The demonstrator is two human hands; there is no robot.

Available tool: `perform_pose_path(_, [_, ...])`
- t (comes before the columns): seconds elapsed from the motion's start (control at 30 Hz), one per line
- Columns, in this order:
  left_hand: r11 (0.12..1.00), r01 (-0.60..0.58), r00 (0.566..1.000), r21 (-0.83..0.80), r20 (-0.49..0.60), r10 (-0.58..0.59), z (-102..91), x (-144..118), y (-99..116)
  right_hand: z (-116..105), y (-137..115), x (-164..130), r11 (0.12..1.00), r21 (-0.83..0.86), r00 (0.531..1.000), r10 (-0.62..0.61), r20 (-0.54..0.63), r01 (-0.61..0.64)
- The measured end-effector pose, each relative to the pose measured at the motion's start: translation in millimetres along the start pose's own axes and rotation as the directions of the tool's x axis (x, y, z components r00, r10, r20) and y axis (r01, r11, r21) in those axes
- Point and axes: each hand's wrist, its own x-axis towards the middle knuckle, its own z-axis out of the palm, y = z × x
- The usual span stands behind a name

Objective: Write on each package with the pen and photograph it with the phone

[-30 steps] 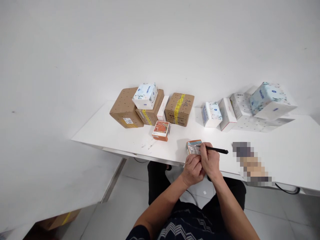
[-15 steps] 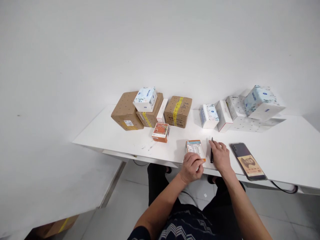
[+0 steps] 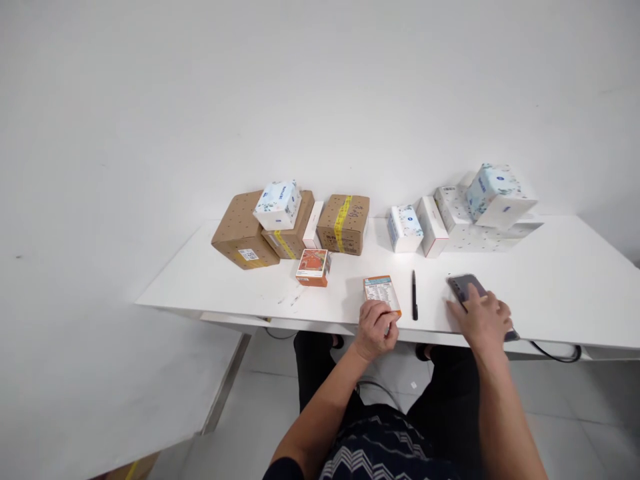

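Head view. Bearings are taken about the orange-edged box (image 3: 383, 291), with 12 o'clock pointing toward the wall (image 3: 320, 100). This box lies flat near the front edge of the white bench (image 3: 560, 293), printed panel upward, presumably so that the print faces the person. The left hand (image 3: 377, 330), at 6 o'clock, has its fingers curled together and pinches the near edge of the box, a hold that probably keeps it from sliding. At 3 o'clock, just beside the box but not touching it, the black pen (image 3: 415, 297) lies roughly square to the front edge, well placed for the right side. Farther out at 3 o'clock, the right hand (image 3: 485, 323) is spread over the phone (image 3: 467, 284); whether the fingers press on it cannot be told. At 10 o'clock sit the second orange box (image 3: 313, 268) and, behind it, the large carton (image 3: 237, 230). The taped carton (image 3: 357, 220) stands at 11 o'clock, the floral pack (image 3: 406, 230) at 1 o'clock. These last three stand toward the back, seemingly to keep them out of the hands' way.
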Motion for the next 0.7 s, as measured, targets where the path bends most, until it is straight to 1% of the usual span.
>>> perform_pose_path(0.03, [1.0, 0.0, 1.0, -0.002, -0.006, 0.0, 0.8, -0.7, -0.5, -1.9, 9.3, 1.9, 0.997, 0.01, 0.996, 0.076, 0.04, -0.076])
perform_pose_path(0.07, [1.0, 0.001, 1.0, -0.001, -0.01, -0.001, 1.5, -1.3, -0.9, -3.1, 17.0, 4.1, 0.993, 0.025, 0.989, 0.117, 0.088, -0.119])
perform_pose_path(0.13, [1.0, 0.002, 1.0, 0.012, -0.006, -0.002, 1.9, -1.8, -1.1, -4.6, 26.6, 8.4, 0.989, 0.063, 0.978, 0.125, 0.167, -0.137])
perform_pose_path(0.17, [1.0, 0.003, 1.0, 0.024, 0.007, -0.003, 1.5, -1.7, -0.7, -5.2, 28.4, 10.1, 0.988, 0.082, 0.977, 0.111, 0.184, -0.128])
perform_pose_path(0.23, [0.998, 0.003, 0.999, 0.058, 0.042, -0.006, -0.9, -0.7, 1.7, -7.3, 27.6, 12.2, 0.988, 0.107, 0.98, 0.092, 0.178, -0.113])
perform_pose_path(0.3, [0.995, 0.006, 0.997, 0.103, 0.074, -0.014, -4.8, 0.4, 6.2, -10.8, 24.0, 12.1, 0.986, 0.114, 0.982, 0.102, 0.16, -0.121])
perform_pose_path(0.4, [0.984, 0.026, 0.993, 0.178, 0.113, -0.046, -10.2, -0.4, 15.1, -18.2, 21.1, 8.0, 0.981, 0.131, 0.979, 0.12, 0.165, -0.143])
perform_pose_path(0.47, [0.973, 0.046, 0.986, 0.224, 0.144, -0.08, -11.4, -3.6, 20.4, -24.2, 21.6, 2.1, 0.963, 0.211, 0.973, 0.129, 0.19, -0.168])
perform_pose_path(0.5, [0.969, 0.054, 0.983, 0.243, 0.158, -0.095, -11.0, -5.8, 22.5, -27.7, 21.7, -2.3, 0.936, 0.296, 0.969, 0.133, 0.209, -0.192])
perform_pose_path(0.53, [0.964, 0.06, 0.981, 0.258, 0.165, -0.106, -10.1, -8.2, 24.2, -31.5, 20.9, -7.6, 0.886, 0.406, 0.963, 0.138, 0.233, -0.225])
perform_pose_path(0.57, [0.96, 0.063, 0.979, 0.271, 0.169, -0.112, -8.8, -10.5, 25.3, -36.0, 18.9, -14.1, 0.807, 0.528, 0.954, 0.139, 0.266, -0.265])
perform_pose_path(0.6, [0.957, 0.064, 0.979, 0.282, 0.168, -0.115, -7.2, -12.6, 26.0, -40.9, 15.1, -21.6, 0.697, 0.648, 0.942, 0.128, 0.311, -0.308])
perform_pose_path(0.63, [0.955, 0.062, 0.979, 0.291, 0.168, -0.115, -5.5, -14.5, 26.3, -46.4, 9.5, -30.2, 0.559, 0.748, 0.925, 0.1, 0.367, -0.357])
perform_pose_path(0.67, [0.952, 0.059, 0.979, 0.301, 0.168, -0.113, -4.0, -16.1, 26.1, -52.4, 2.0, -39.4, 0.409, 0.814, 0.902, 0.058, 0.428, -0.413])
perform_pose_path(0.7, [0.949, 0.055, 0.979, 0.311, 0.171, -0.113, -2.8, -17.4, 25.4, -58.7, -7.3, -49.2, 0.249, 0.843, 0.868, -0.017, 0.496, -0.477])
